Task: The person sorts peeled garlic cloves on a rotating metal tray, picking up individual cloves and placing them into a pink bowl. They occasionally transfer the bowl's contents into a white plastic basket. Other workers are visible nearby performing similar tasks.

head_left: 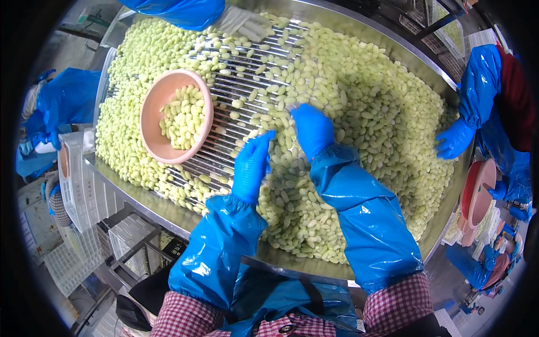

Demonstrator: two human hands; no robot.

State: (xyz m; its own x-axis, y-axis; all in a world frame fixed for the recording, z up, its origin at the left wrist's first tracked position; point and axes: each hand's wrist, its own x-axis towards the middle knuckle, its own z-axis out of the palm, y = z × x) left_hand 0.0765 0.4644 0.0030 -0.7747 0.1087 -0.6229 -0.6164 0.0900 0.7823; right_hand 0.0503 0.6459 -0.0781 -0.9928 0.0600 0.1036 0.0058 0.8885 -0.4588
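Pale green, oval, grape-like fruits (pixel 387 112) fill a wide metal tray (pixel 147 197) in front of me. My left hand (pixel 252 168), in a blue glove, is above the right edge of the bare slatted metal rack (pixel 222 115). Its fingers are curled in and closed; whatever they hold is hidden. Just to the right, my right hand (pixel 313 130) is over the heap with its fingers bent together, their tips pointing left, and I cannot make out anything in them. A pink plastic basin (pixel 150 121), partly filled with the fruits, rests on the rack left of my hands.
At the tray's far side, a co-worker's pale-gloved hand (pixel 245 23) reaches over the fruits. Another person's blue-gloved hand (pixel 453 140) is at the right rim, above a pink basin (pixel 479 194). White plastic crates (pixel 76 174) stand off to the left, beside another person's blue sleeve (pixel 70 98).
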